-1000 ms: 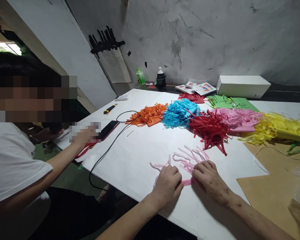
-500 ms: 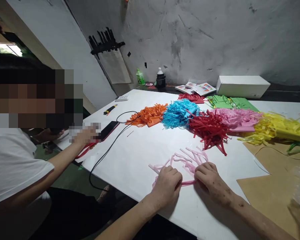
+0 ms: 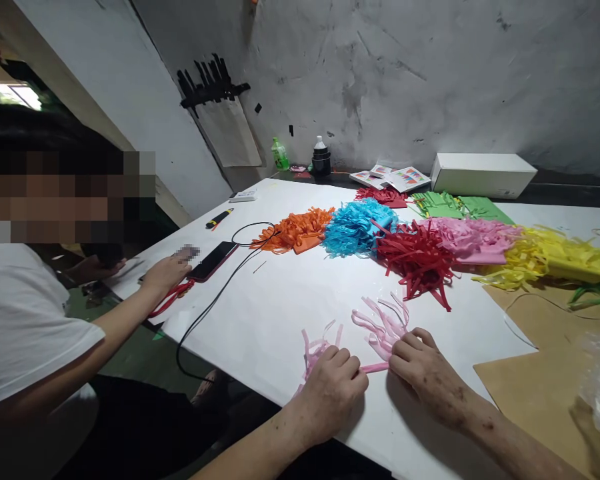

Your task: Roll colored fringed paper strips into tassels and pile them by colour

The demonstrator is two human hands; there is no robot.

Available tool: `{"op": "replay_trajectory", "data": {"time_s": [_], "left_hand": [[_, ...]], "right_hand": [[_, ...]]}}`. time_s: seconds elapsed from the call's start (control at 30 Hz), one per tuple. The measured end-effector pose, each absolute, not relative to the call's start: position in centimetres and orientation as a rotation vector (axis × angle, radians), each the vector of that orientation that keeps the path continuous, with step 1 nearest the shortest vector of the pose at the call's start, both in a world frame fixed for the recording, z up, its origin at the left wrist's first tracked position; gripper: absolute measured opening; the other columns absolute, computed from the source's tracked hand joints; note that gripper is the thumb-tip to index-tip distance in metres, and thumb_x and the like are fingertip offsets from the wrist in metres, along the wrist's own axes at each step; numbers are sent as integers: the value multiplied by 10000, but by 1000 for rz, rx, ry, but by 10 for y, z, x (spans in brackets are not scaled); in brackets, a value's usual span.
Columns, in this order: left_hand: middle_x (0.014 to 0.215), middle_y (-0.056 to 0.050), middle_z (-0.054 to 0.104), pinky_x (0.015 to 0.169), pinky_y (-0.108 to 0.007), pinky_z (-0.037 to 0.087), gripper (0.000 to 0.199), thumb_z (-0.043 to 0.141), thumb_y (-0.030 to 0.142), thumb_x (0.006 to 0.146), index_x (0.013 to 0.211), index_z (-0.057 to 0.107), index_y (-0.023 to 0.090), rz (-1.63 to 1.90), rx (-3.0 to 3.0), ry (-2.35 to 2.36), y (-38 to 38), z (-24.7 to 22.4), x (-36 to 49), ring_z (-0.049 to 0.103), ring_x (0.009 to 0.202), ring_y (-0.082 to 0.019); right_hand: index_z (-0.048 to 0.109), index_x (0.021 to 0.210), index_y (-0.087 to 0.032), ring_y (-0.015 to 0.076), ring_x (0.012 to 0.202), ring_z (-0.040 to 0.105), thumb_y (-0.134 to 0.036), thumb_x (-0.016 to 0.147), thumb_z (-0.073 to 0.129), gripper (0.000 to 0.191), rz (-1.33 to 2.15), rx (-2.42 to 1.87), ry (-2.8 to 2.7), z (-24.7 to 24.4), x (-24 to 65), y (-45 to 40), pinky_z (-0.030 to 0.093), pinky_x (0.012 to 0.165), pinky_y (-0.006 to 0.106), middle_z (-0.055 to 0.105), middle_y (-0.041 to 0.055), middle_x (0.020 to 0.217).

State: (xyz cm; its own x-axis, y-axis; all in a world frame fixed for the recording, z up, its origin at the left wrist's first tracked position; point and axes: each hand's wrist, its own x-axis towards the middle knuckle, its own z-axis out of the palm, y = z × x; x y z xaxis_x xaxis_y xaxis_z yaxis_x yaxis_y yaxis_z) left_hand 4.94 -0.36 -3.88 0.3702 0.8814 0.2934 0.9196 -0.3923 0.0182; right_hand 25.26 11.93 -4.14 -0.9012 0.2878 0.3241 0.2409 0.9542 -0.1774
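Note:
A pink tissue-paper tassel (image 3: 375, 367) stretches between my two hands just above the white table (image 3: 260, 313). My left hand (image 3: 334, 390) is closed round the left part of its rolled middle, with cut strips fanning out behind the knuckles. My right hand (image 3: 423, 367) pinches the rolled middle farther right, and a second bunch of pink strips (image 3: 380, 327) spreads beyond its fingers. My fingertips are partly hidden under both hands. Behind them lies a pile of red fringed paper (image 3: 417, 260).
Orange (image 3: 297, 230), blue (image 3: 357, 227), pink (image 3: 475, 237) and yellow (image 3: 560, 257) fringed piles line the table. Brown paper (image 3: 545, 373) lies at right. On the left, another person's hand (image 3: 167, 270) is beside a phone (image 3: 213, 261) and a black cable (image 3: 210, 313).
My left hand has moved slightly down, and the rolled pink middle between my hands looks tighter. The pink strips have shifted into two more separate bunches.

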Motion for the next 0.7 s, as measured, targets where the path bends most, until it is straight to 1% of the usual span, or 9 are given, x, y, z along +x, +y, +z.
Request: {"op": "replay_trajectory", "data": {"time_s": [0.07, 0.17, 0.3, 0.4, 0.53, 0.7], "left_hand": [[752, -27, 571, 625, -360, 286, 138, 608, 140, 819, 731, 514, 190, -440, -2513, -1705, -2, -40, 49, 465, 705, -189], [705, -12, 583, 623, -347, 283, 200, 596, 175, 875, 701, 498, 189, -555, -2452, -1864, 5, -45, 51, 488, 690, -182], [676, 13, 592, 627, -321, 288, 192, 636, 155, 854, 713, 511, 187, -631, -2357, -2139, 14, -50, 53, 488, 647, -164], [709, 16, 598, 650, -313, 303, 167, 633, 149, 859, 727, 539, 189, -652, -2369, -2196, 15, -47, 54, 501, 683, -165], [800, -2, 610, 668, -310, 320, 130, 599, 122, 861, 754, 566, 188, -683, -2411, -2166, 14, -42, 54, 510, 737, -170], [767, -3, 595, 656, -314, 315, 148, 545, 80, 850, 745, 536, 183, -687, -2428, -2114, 13, -42, 57, 499, 717, -168]], "right_hand": [[583, 782, -189, 192, 749, 451, -32, 812, 550, 163, 202, -393, -2749, -44, 249, 122, 309, 841, 380, 598, 30, 772], [609, 861, -197, 187, 756, 478, -3, 831, 525, 213, 315, -453, -2741, -49, 246, 127, 308, 833, 371, 618, 20, 793], [606, 834, -207, 173, 787, 525, 37, 810, 546, 252, 580, -566, -2707, -51, 248, 129, 314, 813, 345, 622, -6, 821], [612, 842, -217, 164, 808, 552, 15, 825, 589, 234, 709, -617, -2673, -52, 250, 131, 326, 823, 334, 613, -15, 849], [605, 839, -218, 159, 768, 555, -2, 840, 584, 217, 719, -625, -2663, -52, 250, 132, 336, 809, 332, 610, -20, 828], [556, 807, -190, 156, 721, 512, 13, 841, 493, 216, 645, -530, -2658, -54, 250, 129, 325, 782, 324, 578, -8, 773]]}}
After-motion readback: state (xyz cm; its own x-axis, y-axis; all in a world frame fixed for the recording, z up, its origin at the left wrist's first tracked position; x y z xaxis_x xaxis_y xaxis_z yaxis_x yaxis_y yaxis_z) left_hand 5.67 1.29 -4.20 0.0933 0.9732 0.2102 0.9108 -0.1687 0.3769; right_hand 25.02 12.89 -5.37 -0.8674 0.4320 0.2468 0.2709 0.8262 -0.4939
